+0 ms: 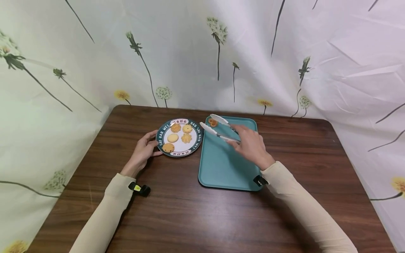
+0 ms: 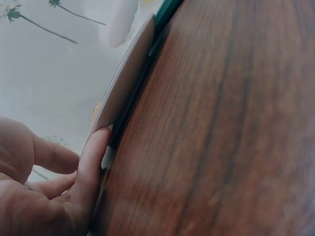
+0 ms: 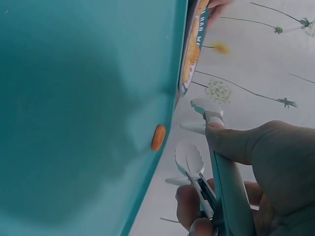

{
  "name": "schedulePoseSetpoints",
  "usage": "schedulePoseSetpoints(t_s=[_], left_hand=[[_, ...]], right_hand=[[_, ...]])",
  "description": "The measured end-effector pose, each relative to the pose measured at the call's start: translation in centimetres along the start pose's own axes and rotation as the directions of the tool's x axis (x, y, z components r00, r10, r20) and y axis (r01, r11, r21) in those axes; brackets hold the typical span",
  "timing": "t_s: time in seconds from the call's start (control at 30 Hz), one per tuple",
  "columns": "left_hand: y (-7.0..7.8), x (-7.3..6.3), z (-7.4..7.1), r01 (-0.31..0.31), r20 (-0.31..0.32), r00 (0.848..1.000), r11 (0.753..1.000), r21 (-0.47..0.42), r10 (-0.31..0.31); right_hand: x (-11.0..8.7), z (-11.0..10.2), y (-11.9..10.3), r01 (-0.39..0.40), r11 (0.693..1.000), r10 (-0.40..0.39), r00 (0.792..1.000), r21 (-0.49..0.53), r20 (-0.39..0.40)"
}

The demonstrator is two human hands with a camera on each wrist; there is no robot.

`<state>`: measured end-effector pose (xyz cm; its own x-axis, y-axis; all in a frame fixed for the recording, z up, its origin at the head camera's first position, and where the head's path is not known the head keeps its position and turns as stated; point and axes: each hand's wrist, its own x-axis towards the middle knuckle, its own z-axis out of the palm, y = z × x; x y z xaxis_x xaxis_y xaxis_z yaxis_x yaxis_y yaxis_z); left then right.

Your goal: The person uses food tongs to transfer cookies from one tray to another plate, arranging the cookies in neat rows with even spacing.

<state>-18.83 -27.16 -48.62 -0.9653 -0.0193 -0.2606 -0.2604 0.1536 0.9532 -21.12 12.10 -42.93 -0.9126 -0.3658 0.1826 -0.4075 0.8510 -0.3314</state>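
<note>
A round plate [image 1: 178, 152] with a dark lettered rim and several cookies [image 1: 173, 138] on it is at centre-left. My left hand [image 1: 143, 151] grips its left rim; the left wrist view has a finger [image 2: 92, 157] against its underside, and the plate is slightly off the table there. My right hand [image 1: 251, 144] holds a pair of tongs [image 3: 226, 182], their white tips spread with nothing between them. Below the tips, a pretzel-shaped cookie [image 1: 212, 122] lies in the far left corner of a teal tray [image 1: 221, 165]. The tips are apart from it.
The brown wooden table [image 1: 177, 211] carries both plate and tray, which sit side by side, nearly touching. Behind the table's far edge hangs a pale curtain [image 1: 190, 52] printed with dandelions.
</note>
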Motion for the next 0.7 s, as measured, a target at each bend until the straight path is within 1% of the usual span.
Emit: schedulePoseSetpoints(t_s=[0.33,0.7], left_hand=[[-0.08,-0.02,0.04,0.002,-0.007,1.0,1.0,-0.001,-0.002],[-0.05,0.06,0.04,0.0,-0.006,1.0,1.0,-0.001,0.0]], right_hand=[[0.06,0.23,0.61,-0.067,0.998,0.068,0.998,-0.018,0.01],[0.12,0.41,0.87,-0.088,0.995,0.088,0.996,-0.036,0.009]])
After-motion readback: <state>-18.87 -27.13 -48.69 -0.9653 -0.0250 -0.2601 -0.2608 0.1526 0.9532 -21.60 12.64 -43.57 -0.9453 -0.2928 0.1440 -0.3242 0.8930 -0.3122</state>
